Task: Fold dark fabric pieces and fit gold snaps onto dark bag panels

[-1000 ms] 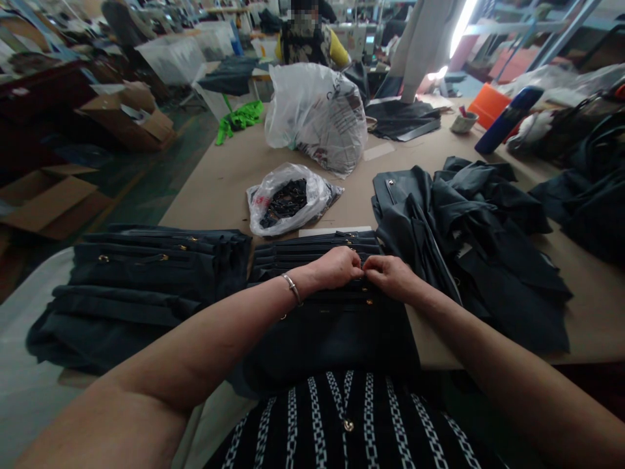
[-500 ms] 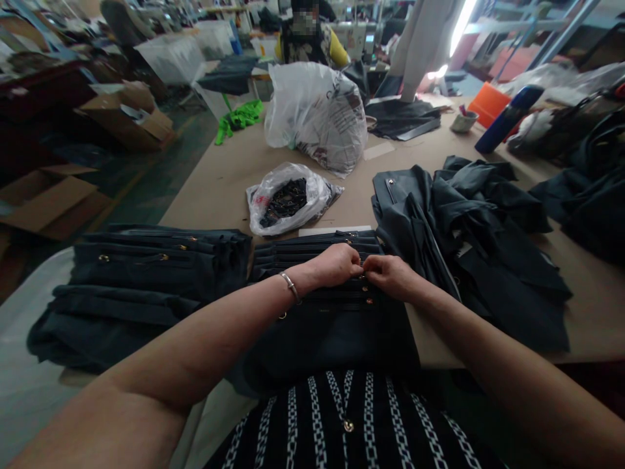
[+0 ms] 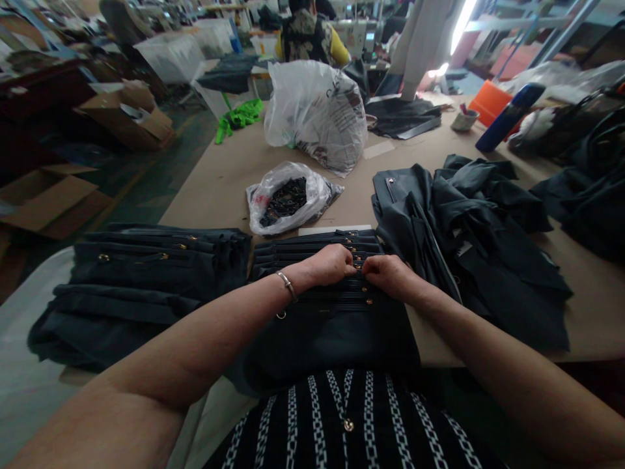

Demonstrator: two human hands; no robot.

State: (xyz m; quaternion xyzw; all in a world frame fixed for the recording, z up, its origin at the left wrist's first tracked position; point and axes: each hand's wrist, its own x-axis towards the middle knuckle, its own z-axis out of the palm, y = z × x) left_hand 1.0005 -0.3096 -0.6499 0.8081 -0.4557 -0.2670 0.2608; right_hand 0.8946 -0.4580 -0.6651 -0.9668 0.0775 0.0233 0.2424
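Observation:
Both my hands meet over a stack of dark fabric pieces (image 3: 332,312) with zippers and small gold pulls, lying in front of me at the table's near edge. My left hand (image 3: 331,264), with a bracelet on the wrist, is closed in a pinch at a zipper on the top piece. My right hand (image 3: 389,274) is closed in a pinch right beside it, fingertips almost touching the left ones. What the fingers pinch is too small to make out.
A second stack of dark zippered pieces (image 3: 141,280) lies to the left. Loose dark fabric (image 3: 469,241) is heaped on the right. A clear bag of dark small parts (image 3: 288,202) and a big white plastic bag (image 3: 317,114) sit behind. Another person (image 3: 310,36) works at the far end.
Both hands have shifted slightly away from me along the stack and stay pinched together. Nothing else has moved.

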